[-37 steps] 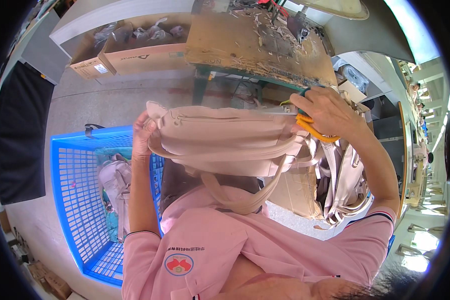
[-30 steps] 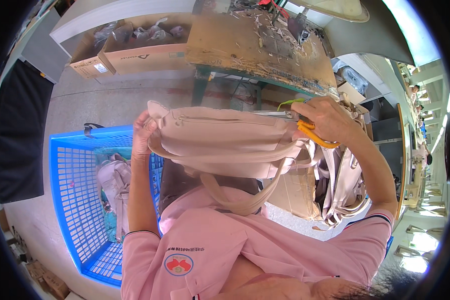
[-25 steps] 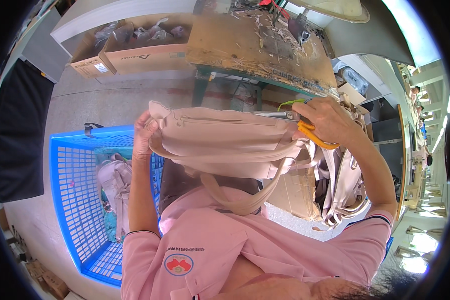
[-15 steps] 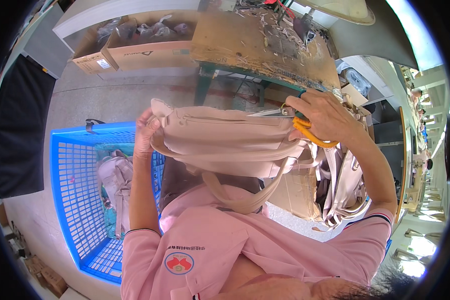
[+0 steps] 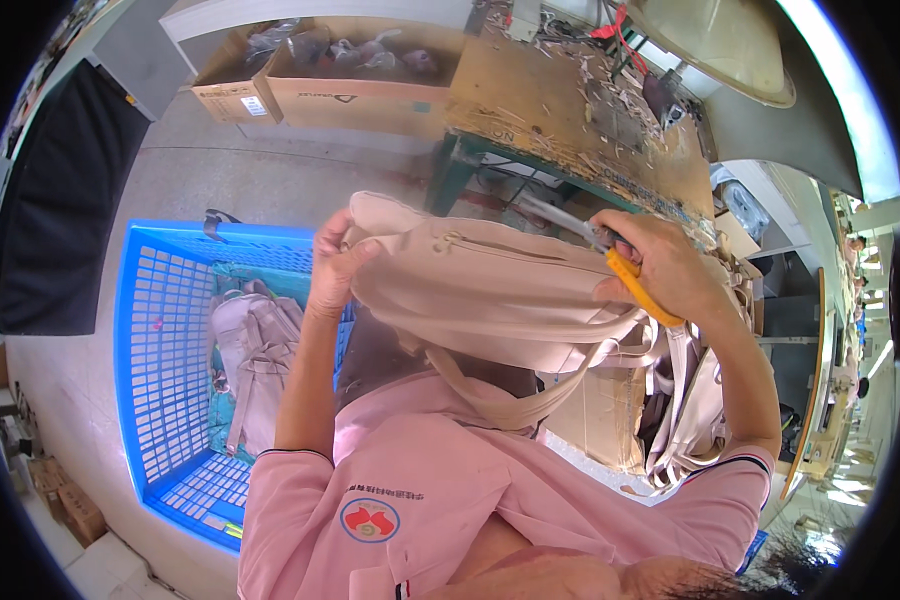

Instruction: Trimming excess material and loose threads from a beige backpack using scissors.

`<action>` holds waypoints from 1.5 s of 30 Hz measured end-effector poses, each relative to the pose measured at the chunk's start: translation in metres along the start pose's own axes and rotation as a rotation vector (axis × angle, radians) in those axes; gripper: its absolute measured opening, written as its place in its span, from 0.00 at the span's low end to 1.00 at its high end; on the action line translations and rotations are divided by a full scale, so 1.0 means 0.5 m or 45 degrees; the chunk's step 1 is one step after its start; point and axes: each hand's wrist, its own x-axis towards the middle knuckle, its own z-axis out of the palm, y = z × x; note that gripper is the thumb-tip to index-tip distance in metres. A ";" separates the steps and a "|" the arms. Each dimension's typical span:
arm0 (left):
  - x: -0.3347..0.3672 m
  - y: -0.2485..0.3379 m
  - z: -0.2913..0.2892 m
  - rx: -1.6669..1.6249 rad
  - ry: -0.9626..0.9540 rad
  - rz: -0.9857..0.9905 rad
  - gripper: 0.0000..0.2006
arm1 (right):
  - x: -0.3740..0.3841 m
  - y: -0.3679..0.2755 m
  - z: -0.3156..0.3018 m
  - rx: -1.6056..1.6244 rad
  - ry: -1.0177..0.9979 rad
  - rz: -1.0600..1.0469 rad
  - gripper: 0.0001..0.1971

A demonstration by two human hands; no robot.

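Note:
A beige bag (image 5: 510, 285) with a zipper and long straps lies across my lap, held up between both hands. My left hand (image 5: 342, 262) pinches its left end, thumb on top, beside a loose flap of the fabric. In my right hand (image 5: 665, 262) is a pair of scissors (image 5: 630, 280) with orange handles; the blades point left, above the bag's upper edge. That hand's lower fingers are near the bag's right end, and I cannot tell whether they grip it. A strap loop (image 5: 515, 405) hangs down toward my shirt.
At my left stands a blue plastic basket (image 5: 135, 370) with a mauve bag (image 5: 260, 350) inside. To the right, a cardboard box (image 5: 600, 415) holds more beige bags (image 5: 690, 400). A worn worktable (image 5: 530, 95) strewn with scraps stands ahead, beside open cartons (image 5: 360, 100).
The view has shifted, so the scene sits further right. The bag has tilted, its right side lower. The scissors have swung, their blades now angled up and away from the fabric.

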 end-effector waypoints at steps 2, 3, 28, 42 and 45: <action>-0.011 0.011 0.015 0.122 0.030 0.009 0.18 | 0.017 -0.017 0.013 -0.033 0.072 -0.172 0.32; -0.014 0.015 0.022 0.169 0.047 0.017 0.19 | 0.022 -0.026 0.018 -0.133 0.074 -0.148 0.32; -0.040 0.034 0.071 0.365 -0.044 0.164 0.22 | 0.078 -0.079 0.060 -0.399 0.153 -0.469 0.28; -0.040 0.049 0.120 0.587 -0.066 0.174 0.21 | 0.104 -0.101 0.045 -0.174 0.024 -0.335 0.33; -0.037 0.047 0.127 0.638 -0.057 0.206 0.20 | 0.110 -0.100 0.047 -0.132 0.009 -0.364 0.32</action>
